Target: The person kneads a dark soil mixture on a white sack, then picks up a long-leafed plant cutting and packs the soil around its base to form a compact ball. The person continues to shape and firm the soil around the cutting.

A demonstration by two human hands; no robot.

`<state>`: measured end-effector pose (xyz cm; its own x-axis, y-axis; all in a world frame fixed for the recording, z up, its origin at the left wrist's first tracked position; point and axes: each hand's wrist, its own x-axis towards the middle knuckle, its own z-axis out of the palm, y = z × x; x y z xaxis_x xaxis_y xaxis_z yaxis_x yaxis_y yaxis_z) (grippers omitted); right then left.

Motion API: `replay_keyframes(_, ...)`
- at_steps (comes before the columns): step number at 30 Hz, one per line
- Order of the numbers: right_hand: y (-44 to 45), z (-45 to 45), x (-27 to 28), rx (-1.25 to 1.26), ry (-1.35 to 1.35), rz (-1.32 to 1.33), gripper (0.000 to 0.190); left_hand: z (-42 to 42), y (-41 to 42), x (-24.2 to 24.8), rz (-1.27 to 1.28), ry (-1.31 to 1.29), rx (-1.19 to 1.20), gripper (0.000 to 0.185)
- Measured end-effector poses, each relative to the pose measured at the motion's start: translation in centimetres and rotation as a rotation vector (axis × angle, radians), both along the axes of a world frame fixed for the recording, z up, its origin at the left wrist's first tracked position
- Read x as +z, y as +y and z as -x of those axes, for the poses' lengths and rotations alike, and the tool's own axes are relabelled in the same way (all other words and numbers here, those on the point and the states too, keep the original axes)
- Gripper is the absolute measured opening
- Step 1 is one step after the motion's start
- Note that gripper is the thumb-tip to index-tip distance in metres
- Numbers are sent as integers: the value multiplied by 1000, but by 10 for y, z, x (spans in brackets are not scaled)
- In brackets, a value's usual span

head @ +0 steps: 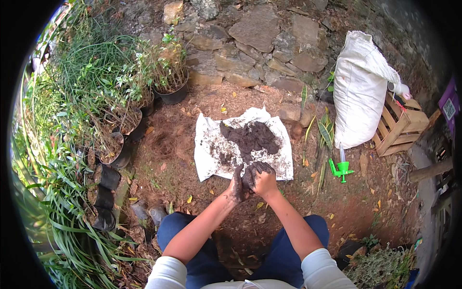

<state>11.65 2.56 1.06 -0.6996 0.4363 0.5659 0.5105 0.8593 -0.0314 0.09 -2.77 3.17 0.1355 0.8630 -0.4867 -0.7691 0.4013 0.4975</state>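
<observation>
My left hand (236, 186) and my right hand (263, 177) meet at the near edge of a white woven sheet (285, 166) spread on the ground. A lump of dark, wet soil (247, 179) is pressed between them. The left hand cups it from the side, thumb pointing away from me, while the curled right fingers wrap over it. Both hands are smeared with mud, and the palms are hidden. Farther back on the sheet lies a larger mound of dark wet soil (254, 137), with crumbs scattered around it.
Potted plants (173, 92) and black grow bags (104, 195) line the left side. Brown fibre (168, 139) lies left of the sheet. To the right are a green sprayer head (341, 169), a full white sack (361, 94) and a wooden crate (399, 126). A stone wall (256, 32) rises behind.
</observation>
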Motion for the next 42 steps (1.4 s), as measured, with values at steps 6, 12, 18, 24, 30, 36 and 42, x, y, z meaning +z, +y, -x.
replay_keyframes(6, -2, 5, 4, -80, 246, 349, 22, 3, 5, -13, -18, 4, -123, 61)
replay_keyframes(12, -11, 15, 19, -230, 296, 507, 17, 0, 9, -12, -12, -13, 41, 57)
replay_keyframes(18, -12, 10, 8, -121, -269, 426, 32, 1, 10, -17, -69, -2, 97, 63)
replay_keyframes(24, 11, 3, -12, -126, 168, 299, 14, 9, 3, 13, -98, 257, -78, 81)
replay_keyframes(30, 6, 18, -26, -173, 941, 756, 13, 7, 9, -18, -275, 267, -179, 92)
replay_keyframes(36, -10, 10, 20, -142, 295, 625, 35, 7, 10, -17, -55, 21, -104, 73)
replay_keyframes(42, 2, 2, -15, -22, -47, 201, 24, 3, 11, -23, -134, 142, 7, 63)
